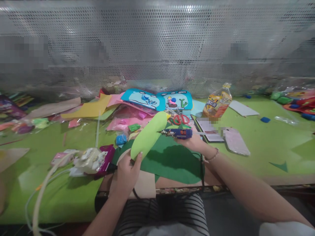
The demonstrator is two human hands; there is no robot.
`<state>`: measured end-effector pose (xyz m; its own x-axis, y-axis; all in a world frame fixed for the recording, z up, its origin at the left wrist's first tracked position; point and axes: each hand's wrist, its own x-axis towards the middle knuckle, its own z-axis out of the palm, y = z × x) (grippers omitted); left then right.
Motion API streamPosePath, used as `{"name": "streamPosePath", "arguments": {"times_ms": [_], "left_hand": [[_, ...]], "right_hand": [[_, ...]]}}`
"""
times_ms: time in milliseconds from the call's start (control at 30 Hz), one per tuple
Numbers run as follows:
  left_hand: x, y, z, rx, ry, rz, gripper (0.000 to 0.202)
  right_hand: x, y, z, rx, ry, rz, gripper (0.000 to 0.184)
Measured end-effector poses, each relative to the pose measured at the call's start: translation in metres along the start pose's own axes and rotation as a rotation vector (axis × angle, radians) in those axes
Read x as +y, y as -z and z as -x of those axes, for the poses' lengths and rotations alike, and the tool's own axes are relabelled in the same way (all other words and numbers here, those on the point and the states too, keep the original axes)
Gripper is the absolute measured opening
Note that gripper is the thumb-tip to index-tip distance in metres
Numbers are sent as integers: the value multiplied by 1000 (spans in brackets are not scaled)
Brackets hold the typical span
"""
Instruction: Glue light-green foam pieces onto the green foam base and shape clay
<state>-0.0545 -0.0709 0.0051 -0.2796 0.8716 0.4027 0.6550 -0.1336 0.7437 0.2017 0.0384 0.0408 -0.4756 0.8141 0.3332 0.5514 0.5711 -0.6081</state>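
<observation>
Between thumb and fingers, my left hand (128, 170) pinches the lower end of a long light-green paper cutout (150, 134), which tilts up to the right with a small yellow tip at its top. My right hand (190, 141) grips a blue hot glue gun (180, 133), a clear glue stick jutting from its back. Its nozzle points left at the cutout's right edge; whether they touch I cannot tell. Beneath both hands lies a large dark-green paper shape (172, 164). Red-handled scissors (181, 119) rest just behind the glue gun.
A power strip with plugs and cables (90, 160) sits to the left. Behind are blue decorated paper panels (157, 100) and yellow paper (91, 107). On the right are a snack bag (218, 103), a phone (209, 129) and a pinkish phone case or phone (236, 141). Perforated metal (157, 49) stands behind the table.
</observation>
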Motion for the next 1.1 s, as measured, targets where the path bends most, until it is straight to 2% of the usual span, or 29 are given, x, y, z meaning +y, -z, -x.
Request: {"name": "streamPosePath", "arguments": {"times_ms": [133, 300, 433, 567, 700, 800, 933, 1100], "left_hand": [[1, 0, -1, -2, -21, 7, 35], [0, -1, -1, 6, -19, -8, 36], [0, -1, -1, 6, -18, -3, 35], [1, 0, 0, -7, -9, 18, 33], [0, -2, -1, 19, 59, 10, 35], [-3, -4, -6, 45, 133, 101, 45], [-7, -7, -11, 6, 187, 123, 57], [-3, -6, -10, -26, 117, 53, 53]], "right_hand": [[-7, 1, -1, 27, -44, -16, 17], [-14, 2, 0, -9, -168, -121, 23], [-14, 2, 1, -19, -167, -115, 24], [-17, 3, 0, -63, -243, -83, 28], [-19, 3, 1, -106, -291, -85, 29], [-18, 3, 1, -136, -329, -71, 31], [-17, 3, 1, -150, -306, -71, 32], [-14, 1, -2, -151, -273, -21, 27]]}}
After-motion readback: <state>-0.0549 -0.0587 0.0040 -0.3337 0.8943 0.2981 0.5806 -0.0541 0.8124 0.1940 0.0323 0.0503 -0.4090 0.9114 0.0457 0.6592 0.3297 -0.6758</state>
